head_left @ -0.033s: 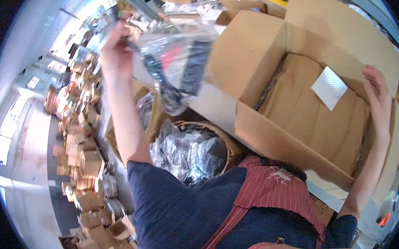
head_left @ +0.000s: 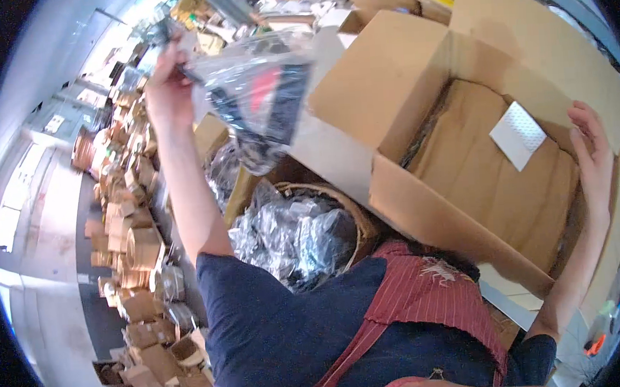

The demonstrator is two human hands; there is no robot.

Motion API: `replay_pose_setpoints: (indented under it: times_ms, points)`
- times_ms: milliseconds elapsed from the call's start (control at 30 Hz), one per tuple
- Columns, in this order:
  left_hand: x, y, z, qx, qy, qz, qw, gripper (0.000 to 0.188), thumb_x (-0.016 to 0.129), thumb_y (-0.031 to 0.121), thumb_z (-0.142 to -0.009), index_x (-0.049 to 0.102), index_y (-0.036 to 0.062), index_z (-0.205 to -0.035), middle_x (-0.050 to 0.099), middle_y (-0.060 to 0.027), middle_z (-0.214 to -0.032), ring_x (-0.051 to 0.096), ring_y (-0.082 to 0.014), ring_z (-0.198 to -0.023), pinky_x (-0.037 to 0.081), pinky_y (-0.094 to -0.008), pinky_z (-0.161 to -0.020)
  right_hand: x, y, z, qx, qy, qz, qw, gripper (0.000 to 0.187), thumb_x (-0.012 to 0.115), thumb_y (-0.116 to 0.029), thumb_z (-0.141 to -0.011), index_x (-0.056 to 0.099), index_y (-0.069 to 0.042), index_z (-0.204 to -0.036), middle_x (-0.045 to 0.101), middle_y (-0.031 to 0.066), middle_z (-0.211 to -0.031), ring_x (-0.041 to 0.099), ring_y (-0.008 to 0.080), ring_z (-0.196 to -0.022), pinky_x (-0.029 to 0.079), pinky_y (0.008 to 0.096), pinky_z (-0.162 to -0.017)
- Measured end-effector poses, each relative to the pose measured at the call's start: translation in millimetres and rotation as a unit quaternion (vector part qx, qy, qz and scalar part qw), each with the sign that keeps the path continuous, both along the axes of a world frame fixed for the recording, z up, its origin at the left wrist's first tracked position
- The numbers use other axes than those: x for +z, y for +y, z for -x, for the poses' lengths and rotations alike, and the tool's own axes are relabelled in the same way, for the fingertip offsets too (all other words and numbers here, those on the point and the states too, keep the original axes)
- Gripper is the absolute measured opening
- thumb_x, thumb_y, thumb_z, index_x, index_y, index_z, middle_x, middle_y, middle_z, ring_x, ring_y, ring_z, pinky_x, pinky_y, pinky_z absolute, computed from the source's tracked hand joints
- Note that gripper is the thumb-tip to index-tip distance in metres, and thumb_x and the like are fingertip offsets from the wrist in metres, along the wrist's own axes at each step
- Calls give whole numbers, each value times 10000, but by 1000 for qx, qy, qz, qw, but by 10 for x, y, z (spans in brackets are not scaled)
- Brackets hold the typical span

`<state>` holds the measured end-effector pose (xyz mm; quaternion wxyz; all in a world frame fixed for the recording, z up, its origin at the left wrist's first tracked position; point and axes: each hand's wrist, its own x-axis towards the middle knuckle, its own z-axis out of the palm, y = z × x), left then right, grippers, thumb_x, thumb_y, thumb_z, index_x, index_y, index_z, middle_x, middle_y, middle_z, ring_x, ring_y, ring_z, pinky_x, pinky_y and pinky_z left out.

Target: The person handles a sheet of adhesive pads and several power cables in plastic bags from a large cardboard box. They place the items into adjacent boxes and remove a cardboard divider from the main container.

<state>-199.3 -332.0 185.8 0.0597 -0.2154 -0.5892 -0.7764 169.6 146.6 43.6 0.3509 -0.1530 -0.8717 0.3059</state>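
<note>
The left hand [head_left: 168, 85] is up high and pinches the top corner of a clear plastic bag [head_left: 258, 108] with dark things inside. The bag hangs down from the fingers, so its long side runs from the hand down and to the right, toward the big cardboard box [head_left: 424, 208]. The left hand is the one that has the bag; the right hand [head_left: 595, 151] is well apart from it, on the far side of the box. That hand lies flat with its fingers spread on the box's far wall and holds nothing. Inside the box is brown packing paper [head_left: 494, 182] with a small white packet [head_left: 519, 134] lying on top. Below the bag stands a round wicker basket [head_left: 361, 222] full of more shiny plastic bags [head_left: 295, 237].
</note>
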Motion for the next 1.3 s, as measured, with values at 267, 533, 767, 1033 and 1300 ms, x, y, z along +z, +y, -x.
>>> replay_pose_setpoints:
  times_ms: [267,533,767,1033,1300]
  points:
    - [-524,-2618,502,354,21,757,548,318,653,226,-847,731,18,-1074,723,-137,-926,653,-201,-871,491,-347,-762,63,-428,185,53,-97,-88,990,189,548,7,-911,608,8,-1090,604,146,-1229,588,277,-1164,437,331,-998]
    - [-1117,-1081,307,65,17,690,721,330,623,220,-857,722,4,-1086,700,-75,-780,622,-129,-704,476,-287,-650,-49,-219,128,70,-124,-49,989,171,588,-56,-875,648,11,-1021,691,144,-966,669,257,-944,504,337,-846]
    - [-1146,1250,-159,-74,239,558,791,282,602,212,-915,704,52,-1124,724,-151,-1034,696,-259,-975,515,-345,-877,-253,125,141,-23,-141,-47,989,201,597,-147,-847,711,-29,-962,690,193,-881,673,347,-815,527,410,-729]
    - [-2263,3403,-1038,-342,401,620,581,404,659,261,-872,645,30,-1204,634,-256,-1179,611,-385,-1105,478,-436,-980,-780,705,-168,-159,-318,-93,930,245,568,-101,-769,675,-1,-966,668,237,-1040,642,386,-993,519,462,-870]
    - [-3137,4047,-1393,-310,390,658,564,856,767,439,-777,381,10,-1410,457,-289,-1343,403,-462,-1273,393,-534,-1040,-1250,1075,-582,-275,-543,136,782,694,578,-210,-838,338,62,-1429,486,219,-1422,519,353,-1278,435,432,-1054]
